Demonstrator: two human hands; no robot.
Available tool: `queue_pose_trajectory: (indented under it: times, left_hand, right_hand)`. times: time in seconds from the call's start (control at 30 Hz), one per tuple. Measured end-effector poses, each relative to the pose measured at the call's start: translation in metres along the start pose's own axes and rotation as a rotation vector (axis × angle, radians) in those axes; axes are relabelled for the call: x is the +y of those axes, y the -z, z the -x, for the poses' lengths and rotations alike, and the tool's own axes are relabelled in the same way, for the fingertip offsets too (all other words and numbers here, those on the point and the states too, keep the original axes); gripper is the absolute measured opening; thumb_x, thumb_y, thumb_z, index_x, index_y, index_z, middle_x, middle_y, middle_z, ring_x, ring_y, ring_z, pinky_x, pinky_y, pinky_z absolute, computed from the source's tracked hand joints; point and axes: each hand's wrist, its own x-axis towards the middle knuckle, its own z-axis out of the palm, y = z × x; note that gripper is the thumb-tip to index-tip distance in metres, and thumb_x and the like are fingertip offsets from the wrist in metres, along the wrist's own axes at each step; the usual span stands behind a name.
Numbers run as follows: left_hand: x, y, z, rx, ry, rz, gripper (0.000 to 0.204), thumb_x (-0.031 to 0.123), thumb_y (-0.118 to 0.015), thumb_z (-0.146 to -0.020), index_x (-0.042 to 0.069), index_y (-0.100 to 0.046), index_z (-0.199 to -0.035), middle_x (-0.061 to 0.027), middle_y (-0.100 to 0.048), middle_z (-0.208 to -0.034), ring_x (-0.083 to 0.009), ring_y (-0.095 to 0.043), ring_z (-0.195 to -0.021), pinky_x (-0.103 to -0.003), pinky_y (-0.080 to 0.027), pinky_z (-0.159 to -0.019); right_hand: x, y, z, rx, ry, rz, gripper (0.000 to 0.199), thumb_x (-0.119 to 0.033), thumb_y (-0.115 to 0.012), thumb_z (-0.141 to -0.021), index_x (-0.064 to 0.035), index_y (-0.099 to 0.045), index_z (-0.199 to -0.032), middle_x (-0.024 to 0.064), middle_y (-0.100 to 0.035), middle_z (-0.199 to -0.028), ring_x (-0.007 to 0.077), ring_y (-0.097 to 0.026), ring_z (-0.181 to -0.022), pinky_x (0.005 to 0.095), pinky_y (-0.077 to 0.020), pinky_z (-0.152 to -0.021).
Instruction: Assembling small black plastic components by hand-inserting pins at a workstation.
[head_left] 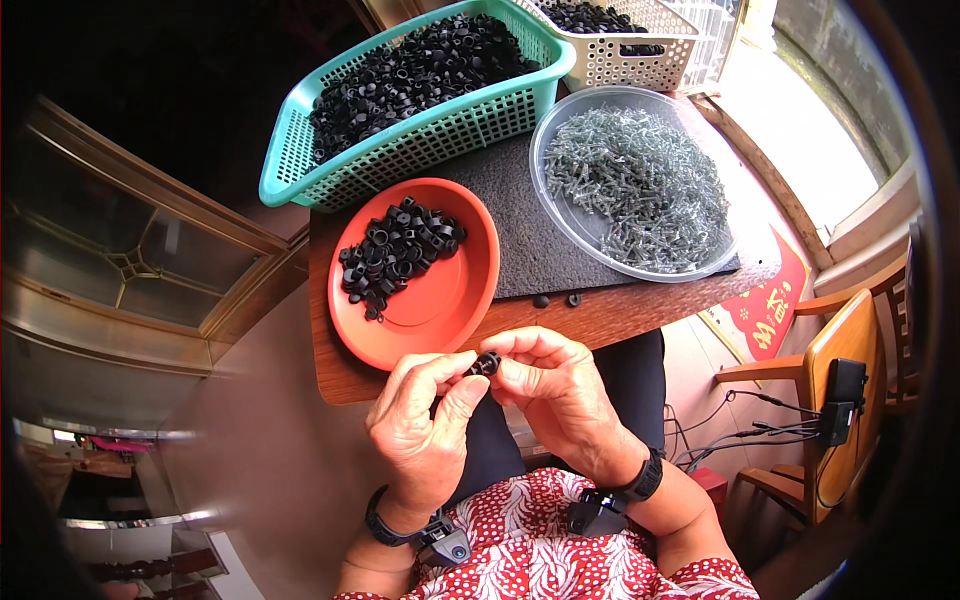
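Note:
Just in front of the table edge, my two hands meet around a small black plastic part. My left hand pinches it between thumb and fingertips. From the other side, the thumb and fingers of my right hand close on the same part; whether they also hold a second tiny piece is too small to tell. Beyond my left hand sits an orange bowl with a heap of similar black parts. Farther right, a clear round tray is filled with thin, shiny, screw-like pieces.
A green basket full of black parts stands at the back, beside a cream basket. A dark mat covers part of the wooden table. Two loose black pieces lie near its edge. A wooden chair with cables stands right.

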Motion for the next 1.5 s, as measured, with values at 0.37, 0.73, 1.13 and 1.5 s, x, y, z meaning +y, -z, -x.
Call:
queue_pose_trajectory:
  times: [0.37, 0.73, 1.13, 1.5]
  left_hand:
    - [-0.007, 0.0, 0.002, -0.005, -0.048, -0.026, 0.019, -0.008, -0.067, -0.076, -0.005, -0.063, -0.094, -0.0069, -0.06, -0.089, -0.0107, -0.057, -0.075, -0.022, -0.049, -0.068]
    - [-0.015, -0.003, 0.005, 0.039, 0.06, 0.256, 0.019, -0.001, -0.071, -0.076, -0.004, -0.065, -0.094, -0.0093, -0.063, -0.087, -0.0133, -0.061, -0.073, -0.024, -0.052, -0.064]
    - [-0.019, -0.002, 0.005, 0.015, 0.042, 0.413, 0.019, -0.005, -0.069, -0.076, -0.006, -0.062, -0.094, -0.0103, -0.062, -0.09, -0.015, -0.06, -0.08, -0.025, -0.054, -0.066]
    - [-0.019, -0.004, 0.003, -0.035, 0.16, 0.632, 0.024, 0.001, -0.071, -0.076, -0.007, -0.06, -0.096, -0.0121, -0.061, -0.089, -0.0183, -0.062, -0.078, -0.027, -0.055, -0.067]
  right_hand:
    - [0.008, -0.001, 0.002, 0.005, 0.159, 0.155, 0.023, 0.004, -0.066, -0.079, 0.0013, -0.064, -0.102, 0.0057, -0.065, -0.089, 0.0086, -0.058, -0.077, 0.021, -0.0483, -0.068]
    - [0.012, -0.002, 0.005, -0.024, 0.461, 0.393, 0.022, 0.012, -0.065, -0.076, 0.0047, -0.064, -0.096, 0.0086, -0.061, -0.093, 0.0149, -0.061, -0.086, 0.0259, -0.0533, -0.079]
    - [0.015, 0.001, 0.005, -0.03, 0.557, 0.483, 0.02, 0.004, -0.071, -0.072, 0.0024, -0.066, -0.091, 0.0074, -0.061, -0.087, 0.0121, -0.056, -0.079, 0.0239, -0.0465, -0.07]
    - [0.01, -0.001, 0.01, 0.017, 0.642, 0.732, 0.024, 0.0, -0.073, -0.07, -0.0004, -0.066, -0.093, 0.0059, -0.06, -0.08, 0.0142, -0.055, -0.071, 0.0257, -0.0462, -0.063]
